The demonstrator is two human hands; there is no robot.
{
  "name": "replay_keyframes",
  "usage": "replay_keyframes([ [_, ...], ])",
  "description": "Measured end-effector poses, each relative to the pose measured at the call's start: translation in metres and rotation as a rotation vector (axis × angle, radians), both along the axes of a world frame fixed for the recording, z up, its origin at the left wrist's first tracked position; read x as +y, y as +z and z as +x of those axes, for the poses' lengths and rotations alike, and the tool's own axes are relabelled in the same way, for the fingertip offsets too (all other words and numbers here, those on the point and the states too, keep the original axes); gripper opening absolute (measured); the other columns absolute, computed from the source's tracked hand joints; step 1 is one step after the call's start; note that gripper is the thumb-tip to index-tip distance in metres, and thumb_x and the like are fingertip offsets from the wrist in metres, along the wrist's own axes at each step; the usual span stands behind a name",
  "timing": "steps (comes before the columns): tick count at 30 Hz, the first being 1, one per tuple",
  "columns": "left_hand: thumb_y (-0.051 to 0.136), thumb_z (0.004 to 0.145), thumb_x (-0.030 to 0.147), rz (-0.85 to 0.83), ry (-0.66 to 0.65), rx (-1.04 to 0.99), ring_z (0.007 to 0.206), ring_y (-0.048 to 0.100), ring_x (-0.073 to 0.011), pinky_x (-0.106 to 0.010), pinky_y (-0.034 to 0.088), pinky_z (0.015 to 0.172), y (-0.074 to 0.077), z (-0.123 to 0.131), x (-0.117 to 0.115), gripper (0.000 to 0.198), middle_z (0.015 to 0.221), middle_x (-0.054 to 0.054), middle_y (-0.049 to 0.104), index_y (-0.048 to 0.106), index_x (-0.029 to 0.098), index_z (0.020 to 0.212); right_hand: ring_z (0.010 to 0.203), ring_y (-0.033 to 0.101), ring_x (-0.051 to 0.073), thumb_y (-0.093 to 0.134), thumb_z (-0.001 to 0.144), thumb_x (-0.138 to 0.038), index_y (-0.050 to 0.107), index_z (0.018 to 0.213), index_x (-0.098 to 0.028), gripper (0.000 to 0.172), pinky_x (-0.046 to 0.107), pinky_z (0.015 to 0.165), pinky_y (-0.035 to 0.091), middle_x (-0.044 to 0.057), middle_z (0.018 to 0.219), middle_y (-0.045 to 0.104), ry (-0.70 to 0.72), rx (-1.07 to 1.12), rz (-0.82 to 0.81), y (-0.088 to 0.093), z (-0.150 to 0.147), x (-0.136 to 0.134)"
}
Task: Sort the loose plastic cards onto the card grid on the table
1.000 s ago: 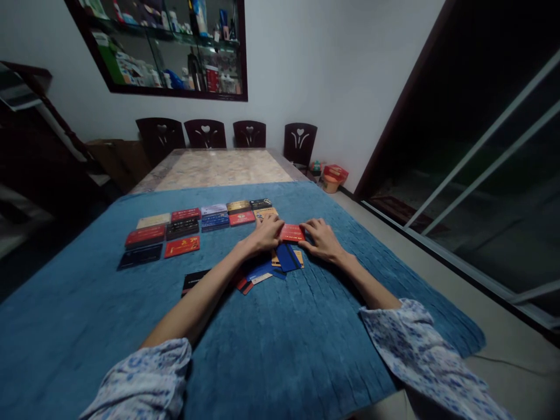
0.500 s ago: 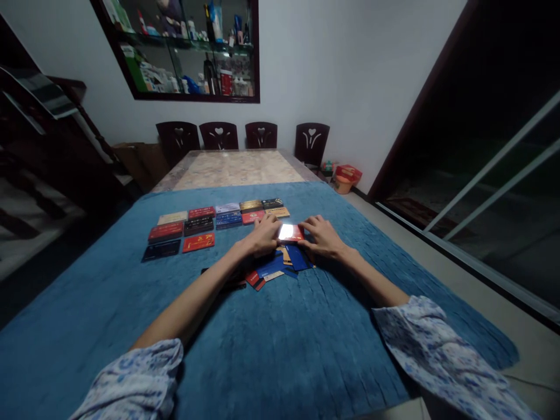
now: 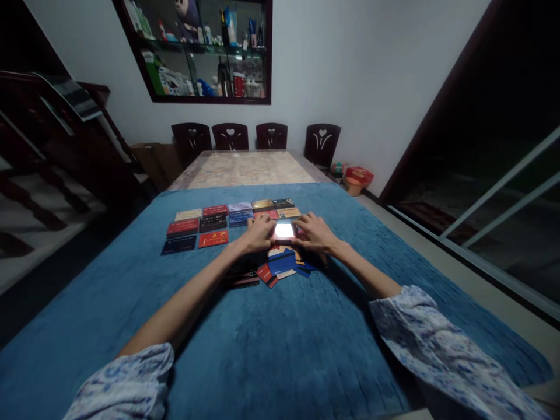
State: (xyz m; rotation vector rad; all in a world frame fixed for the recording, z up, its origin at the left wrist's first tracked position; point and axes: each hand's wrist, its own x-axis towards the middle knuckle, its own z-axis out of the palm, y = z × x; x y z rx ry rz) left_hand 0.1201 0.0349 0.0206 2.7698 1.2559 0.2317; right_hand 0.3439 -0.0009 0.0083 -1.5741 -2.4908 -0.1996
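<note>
A small stack of bank-style cards (image 3: 284,232) is pinched between my hands, its top face washed out by glare. My left hand (image 3: 259,233) grips its left end with bent fingers. At the right end, my right hand (image 3: 317,234) holds it the same way. Just below the hands lies a loose, overlapping spread of cards, including a blue card (image 3: 281,262) and a red card (image 3: 266,274). Dark cards (image 3: 245,277) lie partly behind my left forearm. Beyond the hands are neat rows of card piles, among them a black pile (image 3: 213,223) and a blue pile (image 3: 241,218).
A blue cloth (image 3: 262,350) covers the near part of the table; its far end shows a bare stone-patterned top (image 3: 258,168). At the left of the rows sit a dark navy card pile (image 3: 178,245) and an orange-red card (image 3: 213,238). Chairs (image 3: 230,137) stand behind the table.
My hands have shifted slightly left over the table with the card stack between them. Glare now covers more of its face. The camera view has turned a little left.
</note>
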Motion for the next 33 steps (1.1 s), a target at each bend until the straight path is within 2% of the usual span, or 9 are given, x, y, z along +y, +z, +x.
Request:
replay_keyframes([
  [5, 0.061, 0.082, 0.023, 0.001, 0.038, 0.005, 0.123, 0.043, -0.0338, -0.052, 0.038, 0.097, 0.002, -0.019, -0.004, 0.038, 0.132, -0.015, 0.053, 0.060, 0.018, 0.120, 0.112, 0.046, 0.030, 0.061, 0.089, -0.051, 0.062, 0.127, -0.018, 0.050, 0.038, 0.082, 0.040, 0.016, 0.124, 0.060, 0.013, -0.011, -0.030, 0.004, -0.020, 0.005],
  [11, 0.060, 0.083, 0.022, 0.017, 0.090, 0.012, 0.122, 0.044, -0.0342, -0.052, 0.037, 0.097, 0.000, -0.045, -0.005, 0.041, 0.129, -0.016, 0.054, 0.059, 0.017, 0.124, 0.113, 0.048, 0.030, 0.064, 0.086, -0.049, 0.063, 0.123, -0.018, 0.048, 0.041, 0.089, 0.040, 0.015, 0.123, 0.059, 0.101, 0.018, -0.023, 0.002, -0.043, 0.017],
  [17, 0.060, 0.084, 0.022, 0.046, 0.132, -0.002, 0.121, 0.044, -0.0326, -0.049, 0.037, 0.097, -0.004, -0.076, -0.001, 0.037, 0.125, -0.013, 0.055, 0.061, 0.019, 0.121, 0.112, 0.048, 0.029, 0.065, 0.086, -0.046, 0.063, 0.124, -0.019, 0.047, 0.043, 0.093, 0.041, 0.014, 0.126, 0.058, 0.174, 0.023, -0.048, 0.006, -0.071, 0.028],
  [23, 0.058, 0.083, 0.026, 0.062, 0.157, -0.017, 0.118, 0.045, -0.0318, -0.049, 0.037, 0.096, -0.004, -0.107, 0.002, 0.041, 0.124, -0.012, 0.056, 0.060, 0.021, 0.124, 0.110, 0.048, 0.028, 0.067, 0.086, -0.044, 0.068, 0.108, -0.021, 0.032, 0.041, 0.090, 0.041, 0.012, 0.116, 0.061, 0.183, 0.023, -0.031, 0.008, -0.102, 0.037],
  [29, 0.062, 0.080, 0.025, 0.045, 0.224, -0.012, 0.122, 0.045, -0.0335, -0.052, 0.038, 0.096, -0.001, -0.129, 0.003, 0.046, 0.129, -0.014, 0.055, 0.059, 0.018, 0.126, 0.112, 0.048, 0.027, 0.068, 0.086, -0.042, 0.068, 0.105, -0.020, 0.030, 0.038, 0.090, 0.042, 0.012, 0.115, 0.061, 0.236, 0.039, -0.046, 0.009, -0.128, 0.047],
  [33, 0.061, 0.082, 0.026, 0.038, 0.247, -0.024, 0.124, 0.044, -0.0343, -0.055, 0.038, 0.099, 0.001, -0.143, 0.003, 0.046, 0.129, -0.015, 0.055, 0.059, 0.019, 0.128, 0.114, 0.048, 0.028, 0.068, 0.086, -0.041, 0.068, 0.103, -0.020, 0.026, 0.038, 0.087, 0.043, 0.012, 0.115, 0.062, 0.212, 0.039, -0.032, 0.011, -0.144, 0.050],
])
